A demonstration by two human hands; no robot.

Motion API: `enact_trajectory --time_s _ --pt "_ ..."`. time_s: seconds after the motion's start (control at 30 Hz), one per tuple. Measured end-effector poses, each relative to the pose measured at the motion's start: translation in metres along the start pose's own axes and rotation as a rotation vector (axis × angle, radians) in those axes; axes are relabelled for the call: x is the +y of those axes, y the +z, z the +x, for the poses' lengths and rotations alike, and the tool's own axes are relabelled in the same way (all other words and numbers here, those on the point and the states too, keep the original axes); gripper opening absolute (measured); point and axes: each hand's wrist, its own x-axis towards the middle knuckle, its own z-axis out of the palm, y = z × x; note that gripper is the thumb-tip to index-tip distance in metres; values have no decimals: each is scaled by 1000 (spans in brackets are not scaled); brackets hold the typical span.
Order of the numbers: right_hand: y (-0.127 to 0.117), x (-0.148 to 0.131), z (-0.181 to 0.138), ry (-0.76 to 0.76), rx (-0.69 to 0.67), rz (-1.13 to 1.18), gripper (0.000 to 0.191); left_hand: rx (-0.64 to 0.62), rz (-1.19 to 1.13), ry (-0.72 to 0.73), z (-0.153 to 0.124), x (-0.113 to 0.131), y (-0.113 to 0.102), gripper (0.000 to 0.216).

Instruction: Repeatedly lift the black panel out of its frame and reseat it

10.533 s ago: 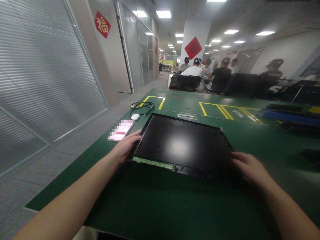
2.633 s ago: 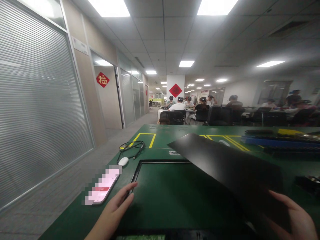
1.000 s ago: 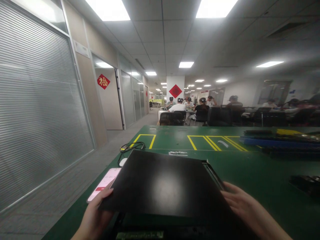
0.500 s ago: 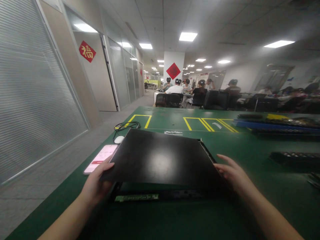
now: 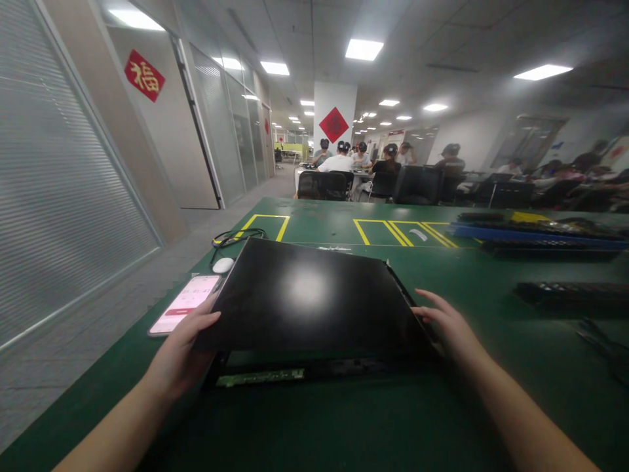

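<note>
A flat, dark screen panel [image 5: 314, 295] is held tilted over the table, its glossy surface reflecting a ceiling light. My left hand [image 5: 184, 347] grips its left edge, thumb on top and fingers underneath. On the opposite edge, my right hand [image 5: 445, 324] holds the panel with the thumb side, one finger stretched out past it. Below the panel's near edge lies a dark frame [image 5: 354, 368] with a green circuit board [image 5: 260, 377] along it. How far the frame runs beneath the panel is hidden.
Left of the panel are a lit phone [image 5: 187, 305], a white mouse [image 5: 223, 265] and a black cable [image 5: 236, 237]. Dark strip-like parts [image 5: 565, 295] and a blue tray [image 5: 540, 242] occupy the green table's [image 5: 314, 426] right side. People sit at tables beyond.
The head view has shifted slightly, so the whole scene sits a little higher and further left. Both hands keep hold of the panel, whose tilt looks slightly steeper.
</note>
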Motion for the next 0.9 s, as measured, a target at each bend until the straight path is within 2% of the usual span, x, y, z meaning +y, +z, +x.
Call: enact_trajectory --time_s 0.13,0.4,0.9 --pt "1 1 0 51 -36 12 71 8 -2 -36 0 -1 1 68" --pt "-2 6 3 29 -35 -8 65 95 -60 -110 0 -3 8 68" --pt "-4 7 3 10 23 -57 63 46 -59 -189 6 -13 2 66"
